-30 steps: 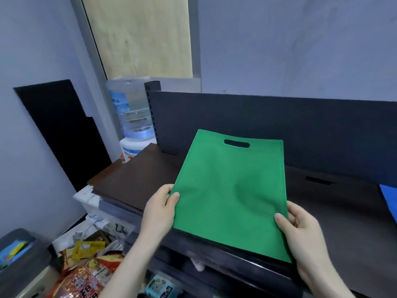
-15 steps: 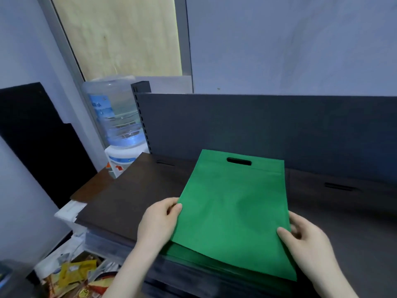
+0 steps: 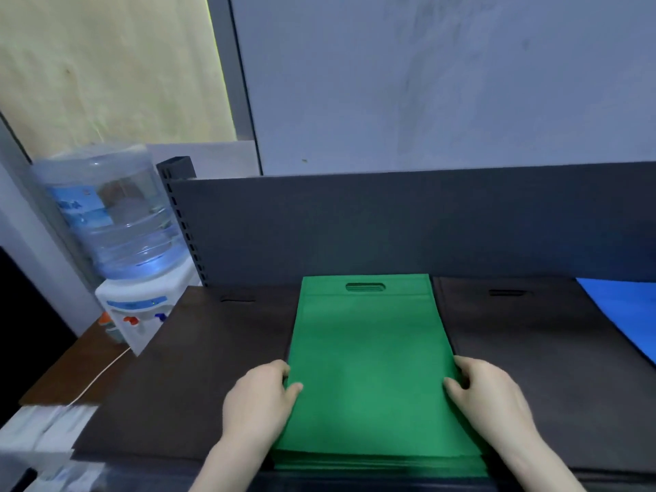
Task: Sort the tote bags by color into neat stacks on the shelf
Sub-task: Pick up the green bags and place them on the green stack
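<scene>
while both hands sit at its near end, the green tote bag (image 3: pixel 369 367) lies flat on a green stack, handle cutout toward the back panel of the shelf (image 3: pixel 390 225). stack edges look lined up; layers show only at the front edge.

left hand (image 3: pixel 259 403): gripping the bag's left edge, thumb on top, fingers curled down the side. right hand (image 3: pixel 490 399): same on the right edge, thumb on top, fingers wrapped at the edge. can't tell whether the fingers hold just the top bag or several layers.

neighbours: dark brown tote bag on the left (image 3: pixel 198 367), touching the green stack's side. second dark brown tote bag on the right (image 3: pixel 532 349), also right against it. blue tote bag (image 3: pixel 624 314) at far right, partly cut off by the frame.

off the shelf's left end: water bottle (image 3: pixel 113 221) upside down on a white dispenser (image 3: pixel 142 310), white cable (image 3: pixel 99 378) running from it across a brown surface.
</scene>
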`<state>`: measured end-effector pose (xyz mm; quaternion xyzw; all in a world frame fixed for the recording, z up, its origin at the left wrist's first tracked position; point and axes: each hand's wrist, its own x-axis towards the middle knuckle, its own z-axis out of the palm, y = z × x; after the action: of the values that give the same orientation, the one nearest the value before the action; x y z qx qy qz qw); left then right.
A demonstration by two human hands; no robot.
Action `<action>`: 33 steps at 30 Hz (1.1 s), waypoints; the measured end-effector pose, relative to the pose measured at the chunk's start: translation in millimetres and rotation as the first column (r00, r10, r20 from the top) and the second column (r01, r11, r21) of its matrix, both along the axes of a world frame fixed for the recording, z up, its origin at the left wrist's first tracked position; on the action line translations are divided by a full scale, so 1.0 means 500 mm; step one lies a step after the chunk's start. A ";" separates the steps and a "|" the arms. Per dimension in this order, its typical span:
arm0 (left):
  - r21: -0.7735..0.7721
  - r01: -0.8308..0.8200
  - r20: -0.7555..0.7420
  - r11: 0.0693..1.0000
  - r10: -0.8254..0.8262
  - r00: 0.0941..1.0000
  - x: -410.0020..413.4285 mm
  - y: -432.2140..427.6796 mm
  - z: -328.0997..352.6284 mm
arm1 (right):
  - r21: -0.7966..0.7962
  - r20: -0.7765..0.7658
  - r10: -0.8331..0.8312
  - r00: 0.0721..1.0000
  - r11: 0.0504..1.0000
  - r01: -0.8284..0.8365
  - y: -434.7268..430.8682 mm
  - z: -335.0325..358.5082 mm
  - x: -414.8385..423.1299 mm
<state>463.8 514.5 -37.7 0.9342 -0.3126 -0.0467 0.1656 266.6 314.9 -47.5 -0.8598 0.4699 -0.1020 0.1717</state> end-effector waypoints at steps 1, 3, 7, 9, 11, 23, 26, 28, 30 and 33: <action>0.019 0.013 0.012 1.000 -0.013 1.000 0.001 0.001 0.003 | -0.007 -0.017 0.001 1.000 1.000 -0.001 0.002 -0.001 0.003; 0.039 0.035 0.025 0.999 -0.036 0.999 0.004 0.002 0.003 | -0.018 -0.039 -0.002 0.999 1.000 0.002 0.005 -0.004 0.007; 0.037 0.062 0.048 0.997 -0.063 0.997 0.004 0.005 -0.002 | -0.046 -0.063 -0.027 0.998 0.999 0.024 0.009 -0.009 0.011; 0.029 0.069 0.061 0.997 -0.071 0.996 0.007 0.007 -0.005 | -0.062 -0.069 -0.034 0.997 0.998 0.029 0.012 -0.009 0.013; 0.026 0.084 0.072 0.996 -0.086 0.994 0.011 0.008 -0.005 | -0.067 -0.079 -0.044 0.996 0.997 0.038 0.013 -0.006 0.017; -0.111 0.265 0.169 0.958 -0.244 0.955 -0.025 -0.030 0.060 | -0.178 0.140 -0.032 0.990 0.982 0.057 0.055 0.072 -0.075; -0.172 0.383 0.159 0.908 -0.358 0.920 -0.085 -0.072 0.092 | -0.204 0.205 -0.034 0.978 0.976 0.077 0.062 0.091 -0.128; -0.201 0.458 0.150 0.866 -0.435 0.888 -0.131 -0.105 0.108 | -0.221 0.229 -0.052 0.972 0.970 0.104 0.061 0.101 -0.170; -0.218 0.520 0.148 0.826 -0.499 0.854 -0.173 -0.138 0.117 | -0.235 0.236 -0.079 0.969 0.962 0.136 0.055 0.110 -0.218; -0.262 0.580 0.116 0.772 -0.571 0.813 -0.234 -0.188 0.126 | -0.241 0.247 -0.130 0.960 0.952 0.190 0.036 0.124 -0.299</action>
<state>346.6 420.3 25.5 0.7605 -0.5889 -0.0358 0.2712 117.1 333.0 14.5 -0.8163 0.4980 -0.2748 0.1003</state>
